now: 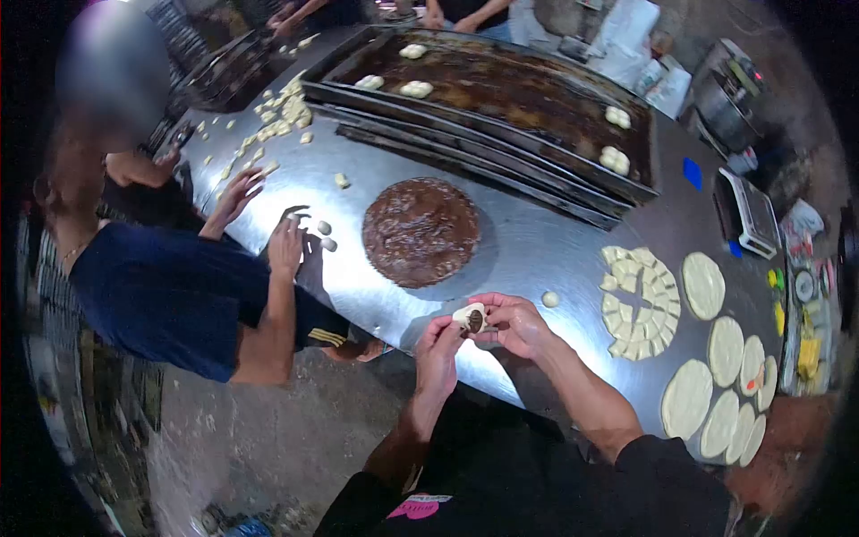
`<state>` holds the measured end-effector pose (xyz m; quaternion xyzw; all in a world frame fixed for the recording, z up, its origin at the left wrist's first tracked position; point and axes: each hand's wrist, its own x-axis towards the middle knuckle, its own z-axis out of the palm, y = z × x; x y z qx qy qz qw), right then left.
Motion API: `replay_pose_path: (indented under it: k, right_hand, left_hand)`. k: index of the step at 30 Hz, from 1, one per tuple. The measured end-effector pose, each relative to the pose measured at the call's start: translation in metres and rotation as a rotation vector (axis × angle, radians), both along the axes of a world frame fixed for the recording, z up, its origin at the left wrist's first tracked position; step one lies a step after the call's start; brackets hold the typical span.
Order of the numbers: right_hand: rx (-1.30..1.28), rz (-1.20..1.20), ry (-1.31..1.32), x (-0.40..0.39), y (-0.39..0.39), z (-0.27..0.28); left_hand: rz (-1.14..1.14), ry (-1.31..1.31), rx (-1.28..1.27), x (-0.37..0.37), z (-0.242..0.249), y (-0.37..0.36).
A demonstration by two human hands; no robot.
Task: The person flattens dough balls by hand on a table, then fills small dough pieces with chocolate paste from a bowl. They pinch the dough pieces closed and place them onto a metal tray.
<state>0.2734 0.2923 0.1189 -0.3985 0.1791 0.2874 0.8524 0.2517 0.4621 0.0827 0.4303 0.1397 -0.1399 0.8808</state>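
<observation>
A: What do the fingers hold?
B: Both left hand [438, 347] and right hand [516, 322] pinch one dough piece [469, 317] with dark filling, fingers curled closed around it; above the steel table [546, 242] edge; brown filling mound [420, 231] beyond.

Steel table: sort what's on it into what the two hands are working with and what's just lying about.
In use:
left hand and right hand, both on the dough piece with dark filling
brown filling mound
cut dough squares

Lying about:
flat dough rounds
scale
blue scraper
trays
</observation>
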Motion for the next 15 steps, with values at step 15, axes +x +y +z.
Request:
replay_pose_path:
  k: [15]
  right_hand:
    - [-1.243,-0.004,-0.885,-0.076,-0.022,0.041]
  left_hand:
    - [-0.228,-0.401,0.189,-0.024,0.018,-0.02]
